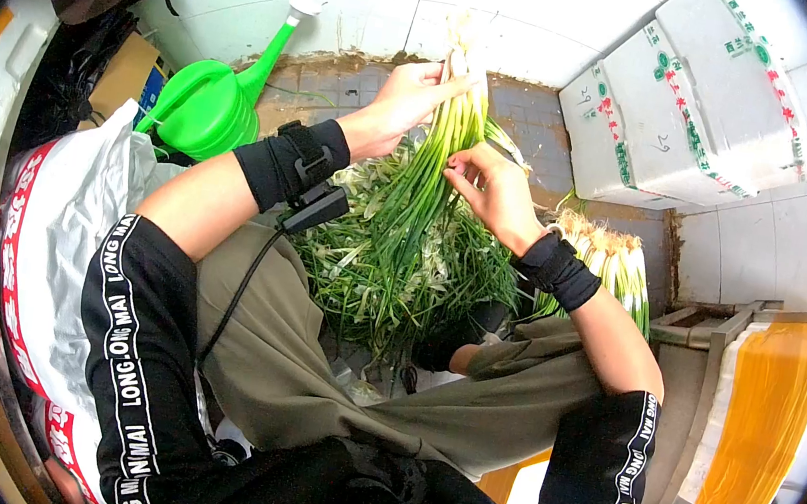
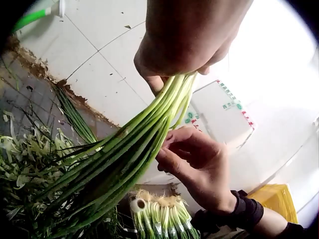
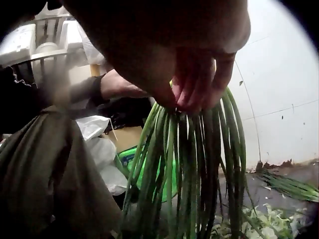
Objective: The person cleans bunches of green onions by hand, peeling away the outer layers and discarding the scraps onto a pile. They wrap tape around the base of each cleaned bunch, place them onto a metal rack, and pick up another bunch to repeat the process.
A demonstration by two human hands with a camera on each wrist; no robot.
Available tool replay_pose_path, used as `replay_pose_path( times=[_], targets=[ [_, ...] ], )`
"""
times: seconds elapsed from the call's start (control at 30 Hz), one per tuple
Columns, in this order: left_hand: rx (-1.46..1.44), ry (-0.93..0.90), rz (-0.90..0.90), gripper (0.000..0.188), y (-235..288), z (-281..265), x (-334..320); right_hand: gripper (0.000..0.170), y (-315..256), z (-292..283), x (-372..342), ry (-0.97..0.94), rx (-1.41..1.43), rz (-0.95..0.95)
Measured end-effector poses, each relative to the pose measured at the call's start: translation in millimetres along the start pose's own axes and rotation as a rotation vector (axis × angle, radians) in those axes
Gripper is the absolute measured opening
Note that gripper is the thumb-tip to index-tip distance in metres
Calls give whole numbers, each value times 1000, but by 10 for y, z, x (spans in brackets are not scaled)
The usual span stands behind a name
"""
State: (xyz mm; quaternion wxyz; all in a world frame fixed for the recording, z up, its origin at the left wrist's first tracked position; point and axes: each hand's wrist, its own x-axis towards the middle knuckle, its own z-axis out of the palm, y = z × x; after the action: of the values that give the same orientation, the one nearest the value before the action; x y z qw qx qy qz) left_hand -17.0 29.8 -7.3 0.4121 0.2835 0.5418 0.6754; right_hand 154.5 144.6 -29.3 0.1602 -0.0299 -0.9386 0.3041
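My left hand grips a bunch of scallions near its pale root ends, raised in front of my knees. The long green leaves hang down over a heap of loose leaves on the floor. Partway down the bunch, my right hand has thumb and forefinger together at its right edge. The left wrist view shows these fingers pinching at the scallion leaves. Seen from the right wrist, the curled fingers lie against the leaves, and the exact piece between their tips is hidden.
Tied scallions stand with roots up by my right knee. White boxes are stacked against the wall at the back right. A green watering can stands at the back left, beside a white plastic sack. More scallions lie on the tiles.
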Motion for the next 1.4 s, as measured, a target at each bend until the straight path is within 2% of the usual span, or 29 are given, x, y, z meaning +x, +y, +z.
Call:
replay_pose_path(
  times=[0.17, 0.27, 0.33, 0.37, 0.43, 0.57, 0.73, 0.83, 0.87, 0.93, 0.97, 1.0, 1.07, 1.1, 1.13, 1.2, 1.4],
  targets=[
    [4, 8, -3, 33, 12, 16, -14, 12, 6, 1, 3, 41, -85, -83],
    [4, 11, 2, 33, 8, 11, -10, 11, -19, -9, -6, 37, -58, -53],
    [10, 14, 4, 33, -9, -18, 7, 12, -14, -4, -26, -18, 14, 96],
    [12, 29, 16, 33, -18, -37, 13, 12, 15, 2, -38, -19, 16, 96],
    [12, 45, 27, 34, -19, -73, 13, 16, 139, 5, -92, -93, 121, 214],
    [19, 124, 53, 33, 23, -146, -35, 25, 502, -25, -204, -177, 44, 322],
    [-6, 178, 63, 33, 78, -216, -142, 19, 918, 101, -403, -246, -100, 253],
    [18, 186, 39, 34, 114, -248, -190, 22, 1188, 296, -547, -379, -191, 256],
    [10, 178, 42, 34, 112, -252, -192, 33, 1269, 364, -565, -512, -282, 354],
    [-3, 168, 46, 35, 94, -242, -179, 51, 1551, 511, -722, -654, -255, 311],
    [0, 177, 52, 35, 94, -252, -171, 62, 1614, 481, -722, -790, -309, 368],
    [6, 188, 56, 35, 93, -277, -174, 62, 1499, 393, -632, -790, -305, 366],
    [14, 176, 67, 34, 107, -304, -180, 57, 1350, 218, -500, -714, -517, 376],
    [38, 145, 49, 36, 116, -315, -175, 44, 1412, 192, -483, -590, -489, 373],
    [64, 111, 30, 39, 121, -317, -173, 44, 1484, 134, -464, -594, -496, 371],
    [54, 112, 36, 38, 119, -295, -170, 31, 1517, 75, -424, -528, -335, 420],
    [71, 103, 77, 31, 60, -258, -91, 32, 1193, 72, -321, -460, -242, 386]
  ],
)
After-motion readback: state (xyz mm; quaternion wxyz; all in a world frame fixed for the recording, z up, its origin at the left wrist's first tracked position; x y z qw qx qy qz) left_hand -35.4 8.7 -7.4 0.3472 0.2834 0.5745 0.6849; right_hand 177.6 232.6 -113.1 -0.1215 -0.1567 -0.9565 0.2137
